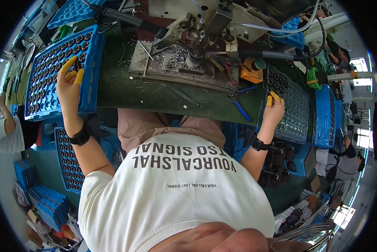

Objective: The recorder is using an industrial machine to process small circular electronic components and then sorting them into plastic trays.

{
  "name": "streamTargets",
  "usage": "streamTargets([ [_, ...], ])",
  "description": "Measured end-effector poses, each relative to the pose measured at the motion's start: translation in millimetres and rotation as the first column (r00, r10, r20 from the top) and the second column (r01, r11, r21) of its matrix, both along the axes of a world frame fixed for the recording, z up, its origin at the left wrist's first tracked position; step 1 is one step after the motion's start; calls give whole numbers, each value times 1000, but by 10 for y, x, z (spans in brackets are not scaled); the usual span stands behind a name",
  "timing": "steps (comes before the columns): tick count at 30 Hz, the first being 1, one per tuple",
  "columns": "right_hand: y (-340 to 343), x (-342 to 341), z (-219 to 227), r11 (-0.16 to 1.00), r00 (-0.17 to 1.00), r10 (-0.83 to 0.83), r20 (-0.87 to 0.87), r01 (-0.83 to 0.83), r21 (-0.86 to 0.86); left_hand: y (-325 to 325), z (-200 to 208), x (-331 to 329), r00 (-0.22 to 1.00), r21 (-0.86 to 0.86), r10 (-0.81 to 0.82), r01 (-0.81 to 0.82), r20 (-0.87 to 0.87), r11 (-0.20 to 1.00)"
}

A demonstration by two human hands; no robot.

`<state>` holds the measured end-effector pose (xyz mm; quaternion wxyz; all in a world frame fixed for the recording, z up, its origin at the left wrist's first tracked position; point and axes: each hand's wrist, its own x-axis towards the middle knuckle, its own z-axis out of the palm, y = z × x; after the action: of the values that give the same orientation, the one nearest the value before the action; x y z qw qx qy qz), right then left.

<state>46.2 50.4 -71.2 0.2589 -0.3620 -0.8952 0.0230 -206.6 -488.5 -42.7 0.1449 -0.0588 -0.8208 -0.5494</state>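
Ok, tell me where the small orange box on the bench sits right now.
In the head view the small orange box sits right of centre on the green bench, between the grey metal press fixture and the grey parts tray by the right hand.

A factory workshop: a press machine (pixel 205 38) on a green desk (pixel 155 94), flanked by blue trays (pixel 92 63) of small dark parts.
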Motion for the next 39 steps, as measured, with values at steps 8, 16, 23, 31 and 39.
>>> streamTargets([
  [8, 18, -28, -16, 1000, 1000, -6, 13, 7, -10, 70, 48, 39, 995, 19, -18, 20, -98, 1000],
  [16, 10, -21, -13, 1000, 999, -16, 32, 16, -2, 15, 21, 15, 996, 63, -16, 22, -87, 998],
  [23, 32, -5, -41, 1000, 1000, 9, 17, -10, 27, 57, 25, 50, 995, 21, -34, 36, -95, 999],
  [31, 67, -17, -72, 999, 999, -12, 38, 10, 52, 74, 80, 79, 996, -82, -20, 13, -90, 997],
  [39, -837, -451, 528, 867, 784, 431, -447, -497, -34, 101, 81, 116, 996, -115, -14, 3, -92, 993],
])
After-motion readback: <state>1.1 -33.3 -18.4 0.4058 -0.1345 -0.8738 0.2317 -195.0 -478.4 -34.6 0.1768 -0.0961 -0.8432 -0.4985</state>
